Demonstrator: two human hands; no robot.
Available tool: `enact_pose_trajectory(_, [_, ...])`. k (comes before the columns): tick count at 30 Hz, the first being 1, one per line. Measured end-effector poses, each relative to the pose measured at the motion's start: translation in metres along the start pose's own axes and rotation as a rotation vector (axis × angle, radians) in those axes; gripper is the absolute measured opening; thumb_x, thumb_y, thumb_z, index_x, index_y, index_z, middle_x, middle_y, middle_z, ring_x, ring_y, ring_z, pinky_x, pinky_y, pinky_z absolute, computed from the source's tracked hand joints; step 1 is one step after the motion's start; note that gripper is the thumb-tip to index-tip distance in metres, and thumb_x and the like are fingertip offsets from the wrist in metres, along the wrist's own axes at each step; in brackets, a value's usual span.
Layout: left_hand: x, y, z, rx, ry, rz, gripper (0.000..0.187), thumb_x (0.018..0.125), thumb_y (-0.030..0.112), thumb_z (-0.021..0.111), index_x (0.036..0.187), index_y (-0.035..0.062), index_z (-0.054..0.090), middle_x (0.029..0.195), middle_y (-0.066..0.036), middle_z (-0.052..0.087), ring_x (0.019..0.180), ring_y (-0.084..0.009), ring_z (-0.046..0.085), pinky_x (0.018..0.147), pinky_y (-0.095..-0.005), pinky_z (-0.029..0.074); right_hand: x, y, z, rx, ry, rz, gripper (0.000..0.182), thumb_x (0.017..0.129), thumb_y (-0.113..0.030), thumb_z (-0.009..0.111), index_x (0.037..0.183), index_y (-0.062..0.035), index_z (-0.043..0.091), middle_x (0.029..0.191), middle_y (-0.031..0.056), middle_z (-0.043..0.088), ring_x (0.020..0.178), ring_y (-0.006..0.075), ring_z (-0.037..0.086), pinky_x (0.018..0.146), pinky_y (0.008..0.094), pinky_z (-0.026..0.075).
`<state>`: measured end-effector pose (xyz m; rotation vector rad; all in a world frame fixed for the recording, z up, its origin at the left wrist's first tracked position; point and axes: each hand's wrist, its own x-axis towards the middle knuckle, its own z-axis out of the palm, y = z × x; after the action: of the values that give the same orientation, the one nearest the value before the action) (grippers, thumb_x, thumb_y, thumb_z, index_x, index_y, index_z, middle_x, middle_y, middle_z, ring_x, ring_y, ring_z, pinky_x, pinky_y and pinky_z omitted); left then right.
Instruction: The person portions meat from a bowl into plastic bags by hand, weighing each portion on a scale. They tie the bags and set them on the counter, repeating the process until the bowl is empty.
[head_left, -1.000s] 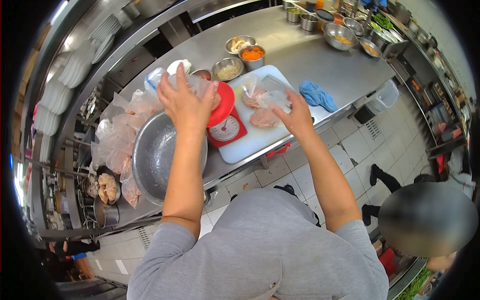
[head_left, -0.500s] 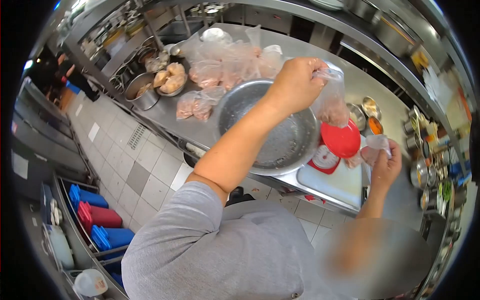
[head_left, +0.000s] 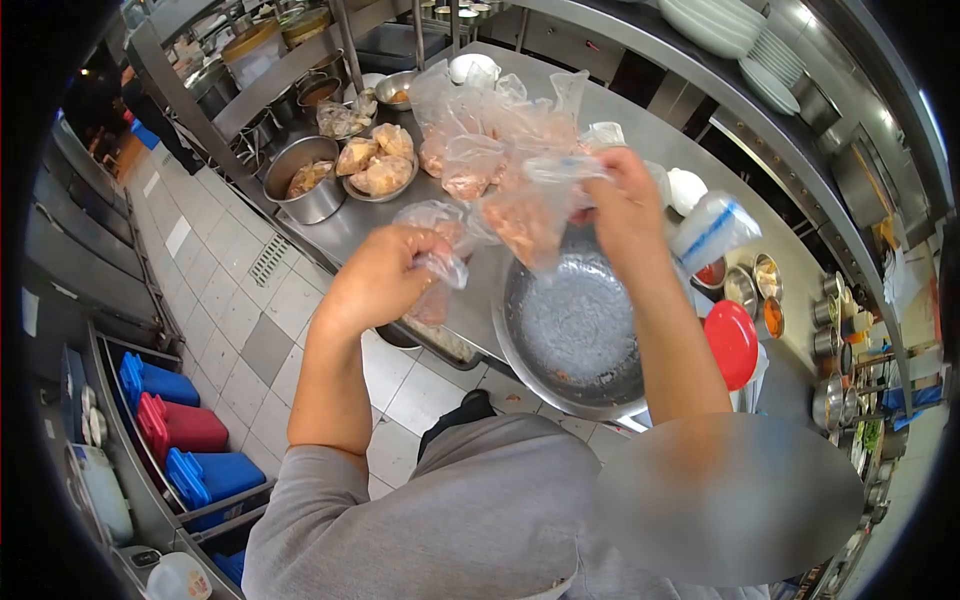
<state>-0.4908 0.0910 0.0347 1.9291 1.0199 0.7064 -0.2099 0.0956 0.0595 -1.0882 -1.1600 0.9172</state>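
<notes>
Your left hand is clenched on one bag of meat, your right hand pinches another filled bag at frame centre; keep both necks gripped high above the steel bowl.

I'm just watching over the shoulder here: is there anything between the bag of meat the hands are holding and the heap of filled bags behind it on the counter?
Nothing visible. The left hand and right hand hold the bag of meat up over the counter, by the big metal bowl. The heap of filled bags lies just beyond, with only air between.

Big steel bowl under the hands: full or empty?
Nearly empty: the bowl shows bare wet metal with only small scraps; the meat is in the bag held above it.
</notes>
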Motion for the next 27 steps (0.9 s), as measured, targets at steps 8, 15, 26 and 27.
enact_pose_trajectory(8, [0.066, -0.100, 0.024, 0.099, 0.056, -0.105, 0.033, 0.083, 0.001, 0.064, 0.116, -0.0025, 0.066, 0.104, -0.014, 0.072, 0.092, -0.0209, 0.068, 0.083, -0.0323, 0.053, 0.081, 0.126, 0.061, -0.438, 0.037, 0.035, 0.020, 0.085, -0.012, 0.063, 0.101, -0.0009, 0.062, 0.091, 0.0133, 0.066, 0.080, 0.0210, 0.066, 0.075, 0.0353, 0.053])
enact_pose_trajectory(15, [0.045, -0.153, 0.011, -0.294, 0.159, -0.224, 0.038, 0.092, 0.011, 0.067, 0.127, -0.0015, 0.060, 0.117, -0.012, 0.067, 0.107, -0.0196, 0.064, 0.088, -0.0316, 0.053, -0.009, 0.040, -0.040, -0.809, 0.087, -0.225, 0.019, 0.088, -0.008, 0.066, 0.106, -0.0036, 0.065, 0.103, 0.0119, 0.065, 0.092, 0.0211, 0.064, 0.076, 0.0314, 0.052])
enact_pose_trajectory(26, [0.053, -0.190, -0.009, 0.013, 0.110, -0.330, 0.035, 0.090, 0.013, 0.067, 0.121, -0.0025, 0.062, 0.110, -0.009, 0.068, 0.094, -0.0165, 0.065, 0.077, -0.0292, 0.052, -0.222, 0.068, -0.415, -1.137, 1.096, 0.680, 0.086, 0.079, -0.061, 0.071, 0.131, 0.0065, 0.056, 0.136, 0.0304, 0.054, 0.129, 0.0398, 0.051, 0.105, 0.0427, 0.043])
enact_pose_trajectory(27, [0.061, -0.204, -0.011, 0.108, 0.096, -0.218, 0.035, 0.089, 0.012, 0.067, 0.120, -0.0036, 0.062, 0.110, -0.010, 0.068, 0.094, -0.0174, 0.065, 0.079, -0.0298, 0.052, -0.236, 0.091, -0.431, -1.167, 0.896, 0.803, 0.094, 0.077, -0.065, 0.069, 0.132, 0.0089, 0.054, 0.140, 0.0328, 0.049, 0.135, 0.0394, 0.047, 0.109, 0.0423, 0.040])
